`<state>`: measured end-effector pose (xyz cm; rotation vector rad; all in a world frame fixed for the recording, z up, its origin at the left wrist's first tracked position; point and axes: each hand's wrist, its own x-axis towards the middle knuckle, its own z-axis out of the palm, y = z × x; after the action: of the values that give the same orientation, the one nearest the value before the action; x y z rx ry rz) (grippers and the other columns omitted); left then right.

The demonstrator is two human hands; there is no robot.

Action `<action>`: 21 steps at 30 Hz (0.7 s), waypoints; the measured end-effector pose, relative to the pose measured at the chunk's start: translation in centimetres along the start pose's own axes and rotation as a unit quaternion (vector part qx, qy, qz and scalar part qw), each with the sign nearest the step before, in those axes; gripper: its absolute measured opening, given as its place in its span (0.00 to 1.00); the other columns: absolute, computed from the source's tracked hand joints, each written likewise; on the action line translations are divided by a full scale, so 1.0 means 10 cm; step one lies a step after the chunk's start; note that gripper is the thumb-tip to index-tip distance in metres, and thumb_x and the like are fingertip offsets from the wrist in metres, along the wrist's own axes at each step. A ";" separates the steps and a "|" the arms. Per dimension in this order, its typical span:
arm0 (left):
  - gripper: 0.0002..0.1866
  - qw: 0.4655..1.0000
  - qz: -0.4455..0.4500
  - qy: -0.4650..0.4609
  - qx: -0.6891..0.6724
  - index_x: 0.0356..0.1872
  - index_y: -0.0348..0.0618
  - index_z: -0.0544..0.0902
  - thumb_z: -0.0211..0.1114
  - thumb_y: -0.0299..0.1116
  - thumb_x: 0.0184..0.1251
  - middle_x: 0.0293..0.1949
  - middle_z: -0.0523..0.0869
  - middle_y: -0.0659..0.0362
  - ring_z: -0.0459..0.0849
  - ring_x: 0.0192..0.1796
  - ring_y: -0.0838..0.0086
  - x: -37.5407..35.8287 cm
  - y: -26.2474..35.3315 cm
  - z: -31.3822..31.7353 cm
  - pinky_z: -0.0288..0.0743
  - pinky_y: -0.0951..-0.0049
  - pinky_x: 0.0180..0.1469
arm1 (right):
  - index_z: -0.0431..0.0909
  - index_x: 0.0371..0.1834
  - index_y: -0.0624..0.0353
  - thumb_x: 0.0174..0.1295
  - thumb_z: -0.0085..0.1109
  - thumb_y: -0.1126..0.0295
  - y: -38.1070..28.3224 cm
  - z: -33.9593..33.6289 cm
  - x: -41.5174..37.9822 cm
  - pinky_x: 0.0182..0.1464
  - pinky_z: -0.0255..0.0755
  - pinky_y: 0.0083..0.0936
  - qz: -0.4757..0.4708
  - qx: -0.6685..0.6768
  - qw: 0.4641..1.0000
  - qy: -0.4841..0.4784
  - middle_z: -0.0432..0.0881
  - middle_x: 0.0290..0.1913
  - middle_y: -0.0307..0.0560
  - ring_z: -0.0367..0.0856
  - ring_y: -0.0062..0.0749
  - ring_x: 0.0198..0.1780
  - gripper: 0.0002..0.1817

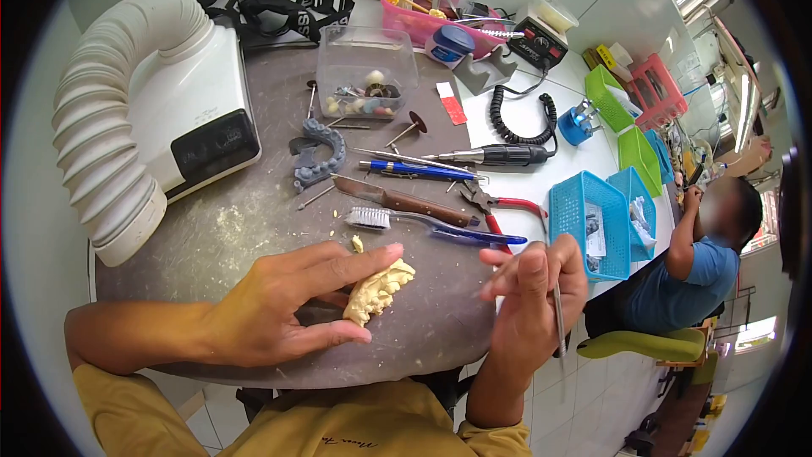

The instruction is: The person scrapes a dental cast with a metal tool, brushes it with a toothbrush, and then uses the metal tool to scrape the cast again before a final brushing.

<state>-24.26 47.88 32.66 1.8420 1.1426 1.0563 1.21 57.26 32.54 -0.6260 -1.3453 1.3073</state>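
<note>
My left hand point(283, 300) grips a pale yellow plaster dental cast point(378, 294) between thumb and fingers, low over the near part of the grey-brown work surface. A small yellow chip point(358, 244) sits by the fingertips, and crumbs lie around the cast. To the right, my right hand point(539, 292) is raised at the table's edge, its fingers curled round a thin metal hand tool point(560, 322) that points downward. Just beyond the hands lie a toothbrush point(431, 225), a knife with a wooden handle point(404, 201) and red-handled pliers point(499, 207).
A white machine point(203, 110) with a ribbed hose point(93, 127) fills the left side. Farther back are a grey dental model point(317, 152), a clear box of small parts point(364, 46) and a corded handpiece point(499, 155). Blue baskets point(584, 182) stand right; a person point(698, 262) sits beyond.
</note>
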 end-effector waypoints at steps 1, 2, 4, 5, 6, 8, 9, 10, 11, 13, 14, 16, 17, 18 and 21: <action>0.42 1.000 -0.003 -0.012 0.000 0.78 0.43 0.70 0.79 0.31 0.61 0.48 0.84 0.51 0.85 0.45 0.67 0.01 0.01 -0.01 0.87 0.70 0.51 | 0.63 0.35 0.54 0.71 0.65 0.77 0.01 0.02 0.01 0.61 0.84 0.39 0.005 0.003 1.000 -0.003 0.89 0.48 0.66 0.91 0.47 0.53 0.17; 0.43 1.000 -0.009 -0.022 0.000 0.77 0.39 0.70 0.80 0.32 0.61 0.51 0.83 0.50 0.86 0.48 0.70 0.01 0.02 -0.02 0.89 0.71 0.52 | 0.63 0.35 0.55 0.69 0.68 0.76 0.01 0.07 0.04 0.63 0.81 0.40 -0.081 -0.149 0.985 0.017 0.87 0.52 0.67 0.88 0.48 0.56 0.17; 0.43 1.000 -0.019 -0.020 0.013 0.77 0.39 0.70 0.80 0.32 0.61 0.50 0.83 0.50 0.86 0.47 0.70 0.00 0.02 -0.04 0.89 0.72 0.52 | 0.65 0.38 0.58 0.63 0.74 0.75 -0.04 0.20 0.10 0.72 0.72 0.45 -0.184 -0.344 0.920 0.030 0.81 0.61 0.71 0.82 0.53 0.66 0.19; 0.43 0.999 -0.016 -0.026 0.025 0.77 0.39 0.70 0.80 0.32 0.61 0.50 0.83 0.50 0.86 0.47 0.71 0.00 0.02 -0.03 0.89 0.72 0.51 | 0.65 0.38 0.58 0.71 0.69 0.64 0.01 0.18 0.12 0.74 0.68 0.47 -0.202 -0.327 0.923 0.027 0.81 0.61 0.70 0.84 0.52 0.61 0.19; 0.43 0.999 -0.013 -0.022 0.022 0.77 0.39 0.70 0.80 0.33 0.61 0.50 0.84 0.51 0.85 0.46 0.71 0.00 0.02 -0.03 0.89 0.72 0.50 | 0.65 0.38 0.58 0.74 0.62 0.54 0.00 0.17 0.07 0.72 0.70 0.47 -0.147 -0.259 0.955 0.011 0.80 0.62 0.69 0.85 0.50 0.59 0.21; 0.42 1.000 -0.012 -0.016 0.021 0.77 0.39 0.70 0.80 0.33 0.61 0.50 0.84 0.51 0.85 0.46 0.70 -0.01 -0.01 -0.02 0.88 0.72 0.50 | 0.70 0.45 0.62 0.76 0.37 0.30 -0.05 -0.02 -0.05 0.58 0.79 0.42 -0.048 -0.233 0.969 -0.062 0.80 0.58 0.62 0.85 0.42 0.51 0.39; 0.42 1.000 -0.007 -0.016 0.019 0.77 0.39 0.70 0.80 0.33 0.61 0.50 0.84 0.51 0.85 0.45 0.70 -0.01 -0.02 -0.01 0.88 0.72 0.50 | 0.70 0.45 0.62 0.76 0.37 0.30 -0.03 0.03 -0.08 0.58 0.79 0.42 -0.044 -0.232 0.969 -0.067 0.80 0.58 0.62 0.85 0.42 0.51 0.39; 0.42 1.000 -0.010 -0.013 0.017 0.77 0.39 0.70 0.80 0.33 0.61 0.50 0.84 0.51 0.85 0.45 0.70 -0.01 -0.02 -0.01 0.88 0.72 0.50 | 0.70 0.49 0.64 0.75 0.40 0.30 0.00 0.13 -0.12 0.51 0.81 0.38 -0.075 -0.217 0.973 -0.037 0.80 0.51 0.58 0.84 0.40 0.46 0.39; 0.43 1.000 -0.002 -0.012 0.021 0.77 0.39 0.70 0.80 0.33 0.61 0.50 0.85 0.51 0.85 0.44 0.69 -0.01 -0.02 -0.01 0.87 0.72 0.49 | 0.70 0.53 0.65 0.75 0.43 0.31 0.03 0.21 -0.16 0.44 0.82 0.34 -0.106 -0.201 0.974 -0.006 0.81 0.44 0.54 0.83 0.39 0.41 0.40; 0.43 1.000 0.004 -0.012 0.023 0.77 0.39 0.70 0.80 0.33 0.61 0.50 0.85 0.51 0.85 0.44 0.68 -0.01 -0.03 -0.02 0.87 0.72 0.48 | 0.74 0.55 0.66 0.76 0.45 0.33 0.02 0.23 -0.25 0.41 0.80 0.30 -0.102 -0.189 0.977 0.001 0.77 0.35 0.48 0.80 0.33 0.36 0.39; 0.43 1.000 0.004 -0.010 0.026 0.77 0.39 0.71 0.80 0.33 0.61 0.50 0.85 0.50 0.85 0.43 0.68 -0.01 -0.03 -0.02 0.86 0.72 0.47 | 0.78 0.51 0.67 0.75 0.52 0.38 -0.03 0.18 -0.32 0.40 0.79 0.27 -0.065 -0.219 0.973 -0.033 0.79 0.36 0.49 0.80 0.31 0.33 0.34; 0.43 1.000 0.002 -0.009 0.026 0.77 0.39 0.71 0.80 0.32 0.60 0.50 0.85 0.50 0.84 0.42 0.68 -0.02 -0.03 -0.01 0.85 0.72 0.46 | 0.86 0.39 0.67 0.64 0.74 0.65 -0.10 0.20 -0.40 0.36 0.79 0.24 -0.005 -0.193 0.980 -0.050 0.85 0.37 0.51 0.83 0.31 0.32 0.14; 0.44 0.999 0.006 -0.004 0.034 0.77 0.39 0.71 0.80 0.31 0.59 0.49 0.85 0.50 0.84 0.42 0.68 -0.02 -0.04 0.00 0.85 0.72 0.45 | 0.86 0.39 0.67 0.64 0.74 0.65 -0.10 0.20 -0.43 0.36 0.79 0.24 -0.002 -0.194 0.980 -0.050 0.85 0.37 0.51 0.83 0.31 0.32 0.14; 0.44 0.999 0.012 0.000 0.043 0.77 0.38 0.71 0.81 0.30 0.58 0.49 0.85 0.50 0.84 0.41 0.68 -0.02 -0.04 0.00 0.85 0.72 0.44 | 0.87 0.40 0.67 0.60 0.75 0.73 -0.10 0.20 -0.46 0.37 0.79 0.23 -0.004 -0.216 0.974 -0.070 0.87 0.37 0.52 0.85 0.31 0.33 0.10; 0.45 0.999 0.016 0.005 0.048 0.77 0.37 0.71 0.81 0.28 0.57 0.48 0.85 0.51 0.84 0.41 0.69 -0.02 -0.04 0.00 0.85 0.73 0.43 | 0.89 0.41 0.66 0.52 0.74 0.89 -0.11 0.20 -0.45 0.39 0.82 0.24 -0.011 -0.236 0.965 -0.111 0.91 0.40 0.52 0.89 0.33 0.38 0.14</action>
<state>-24.41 47.82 32.28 1.9369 1.1921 1.0451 0.89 52.19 32.49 -0.7979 -1.8695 1.0641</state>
